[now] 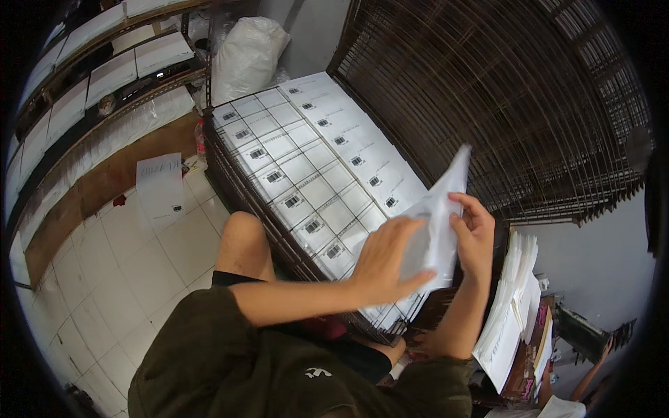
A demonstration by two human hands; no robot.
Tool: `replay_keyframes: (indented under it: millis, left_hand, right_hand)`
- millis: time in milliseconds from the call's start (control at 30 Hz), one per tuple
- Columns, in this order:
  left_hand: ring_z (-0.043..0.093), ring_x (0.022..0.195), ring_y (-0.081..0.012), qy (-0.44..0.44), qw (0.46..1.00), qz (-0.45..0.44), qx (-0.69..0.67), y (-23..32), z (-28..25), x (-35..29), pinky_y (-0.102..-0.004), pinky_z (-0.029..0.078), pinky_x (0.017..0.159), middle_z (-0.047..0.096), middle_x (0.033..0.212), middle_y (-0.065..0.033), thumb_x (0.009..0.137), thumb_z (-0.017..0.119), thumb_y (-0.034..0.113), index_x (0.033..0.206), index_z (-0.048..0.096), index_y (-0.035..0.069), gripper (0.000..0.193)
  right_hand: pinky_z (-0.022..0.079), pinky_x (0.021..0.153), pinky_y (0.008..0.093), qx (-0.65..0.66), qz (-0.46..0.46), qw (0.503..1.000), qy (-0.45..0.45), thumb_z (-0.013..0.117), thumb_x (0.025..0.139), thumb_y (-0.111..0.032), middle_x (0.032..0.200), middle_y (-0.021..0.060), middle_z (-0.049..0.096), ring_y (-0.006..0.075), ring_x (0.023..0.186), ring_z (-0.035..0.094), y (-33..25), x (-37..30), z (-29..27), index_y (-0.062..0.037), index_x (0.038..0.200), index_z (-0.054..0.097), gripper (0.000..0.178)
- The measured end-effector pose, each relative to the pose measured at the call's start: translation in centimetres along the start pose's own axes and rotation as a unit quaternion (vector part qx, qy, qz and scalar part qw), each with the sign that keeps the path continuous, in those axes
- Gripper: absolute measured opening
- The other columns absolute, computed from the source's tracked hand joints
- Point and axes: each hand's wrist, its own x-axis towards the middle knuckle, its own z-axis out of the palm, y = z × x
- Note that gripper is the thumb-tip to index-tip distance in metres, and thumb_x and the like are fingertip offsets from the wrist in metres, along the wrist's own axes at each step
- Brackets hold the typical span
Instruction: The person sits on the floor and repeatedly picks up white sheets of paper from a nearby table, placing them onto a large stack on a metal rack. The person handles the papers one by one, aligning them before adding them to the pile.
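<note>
My right hand [475, 233] pinches the upper edge of a bent, partly see-through white plastic sheet [443, 240] between thumb and fingers. My left hand [385, 259] is at the sheet's left side, slightly blurred, with its thumb stretched out apart from the fingers. The sheet stands up above the near right corner of a wire drying rack [317, 146]. On the rack lie rows of white printed sheets [348, 143], each with a small dark mark. Whether the held sheet is one layer or several, I cannot tell.
Raised wire shelves [481, 90] lean up behind the rack. A stack of white sheets [505, 320] stands at the right. Shelves with white piles [111, 76] line the left; a white sack [249, 59] sits at the back. One printed sheet [160, 184] lies on the tiled floor.
</note>
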Motion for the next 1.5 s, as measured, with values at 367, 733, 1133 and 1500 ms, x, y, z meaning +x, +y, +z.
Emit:
replay_keyframes:
  millis: [367, 733, 1133, 1500]
  left_hand:
    - [0.058, 0.084, -0.0341, -0.648, 0.739, 0.107, -0.153, -7.7, 1.5, -15.8, -0.0469, 0.043, 0.067, 0.057, 0.087, -0.0126, 0.081, 0.059, 0.046, 0.090, 0.057, 0.008, 0.039]
    - [0.062, 0.088, -0.0380, -0.754, 0.652, -0.051, 0.060, -19.1, 5.0, -18.3, -0.0494, 0.049, 0.070, 0.065, 0.090, -0.0182, 0.074, 0.065, 0.044, 0.100, 0.059, 0.003, 0.050]
    - [0.063, 0.095, -0.0302, -0.785, 0.620, 0.006, 0.017, -15.1, 5.8, -17.2, -0.0433, 0.051, 0.077, 0.065, 0.101, -0.0156, 0.072, 0.067, 0.041, 0.102, 0.064, 0.004, 0.048]
    - [0.062, 0.097, -0.0304, -0.785, 0.620, 0.016, 0.003, -15.0, 6.5, -17.2, -0.0432, 0.050, 0.079, 0.065, 0.103, -0.0154, 0.073, 0.066, 0.042, 0.103, 0.063, 0.004, 0.049]
  right_hand:
    - [0.045, 0.060, 0.0201, -0.111, -0.128, 0.878, -0.447, 0.043, 0.062, 0.007, 0.096, 0.0080, 0.065, 0.0043, 0.064, 0.052, -11.1, 16.7, 8.2, -0.0021, 0.121, 0.060, 0.061]
    - [0.046, 0.062, 0.0215, 0.270, 0.028, 0.957, -0.106, 0.050, 0.073, 0.009, 0.111, 0.0120, 0.059, 0.0123, 0.080, 0.059, 4.3, 25.4, 21.2, 0.0043, 0.130, 0.046, 0.058]
    - [0.041, 0.093, 0.0301, 0.438, 0.182, 0.879, 0.059, 0.046, 0.076, 0.011, 0.148, 0.0179, 0.023, 0.0258, 0.119, 0.046, 14.5, 17.6, 40.4, -0.0005, 0.146, 0.013, 0.078]
    - [0.046, 0.070, 0.0263, 0.274, 0.262, 0.922, 0.084, 0.047, 0.076, 0.007, 0.139, 0.0194, 0.035, 0.0160, 0.090, 0.052, 23.5, 13.8, 44.3, -0.0065, 0.147, 0.019, 0.077]
